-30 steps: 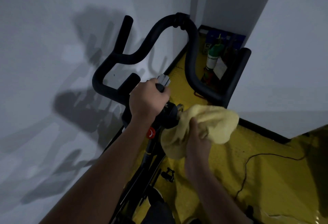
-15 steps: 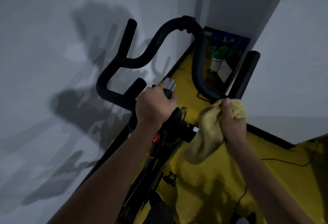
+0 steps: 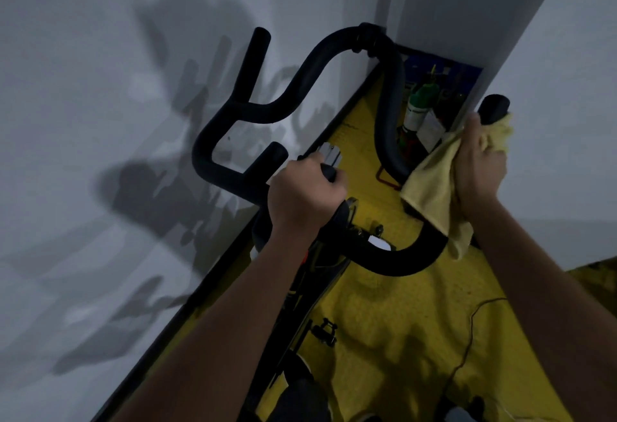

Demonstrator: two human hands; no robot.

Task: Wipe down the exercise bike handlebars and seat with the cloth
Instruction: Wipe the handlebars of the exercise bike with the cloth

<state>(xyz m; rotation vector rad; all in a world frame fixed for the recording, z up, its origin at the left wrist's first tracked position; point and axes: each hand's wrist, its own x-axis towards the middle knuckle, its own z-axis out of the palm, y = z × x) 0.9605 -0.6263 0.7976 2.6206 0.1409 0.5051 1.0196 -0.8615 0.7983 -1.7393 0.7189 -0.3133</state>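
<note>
A person wipes a bike's right grip with a cloth.

The right hand point(image 3: 478, 157) is wrapped round the yellow cloth point(image 3: 434, 184), now up near the tip of the handlebars' point(image 3: 389, 114) right prong, having climbed from the bend. The left hand point(image 3: 302, 196) stays clenched on the centre. The seat isn't visible and presumably remains.

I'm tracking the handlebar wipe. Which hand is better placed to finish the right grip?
Right. The right hand already grips the yellow cloth around the right grip; the left hand holds the centre, clothless.
</note>
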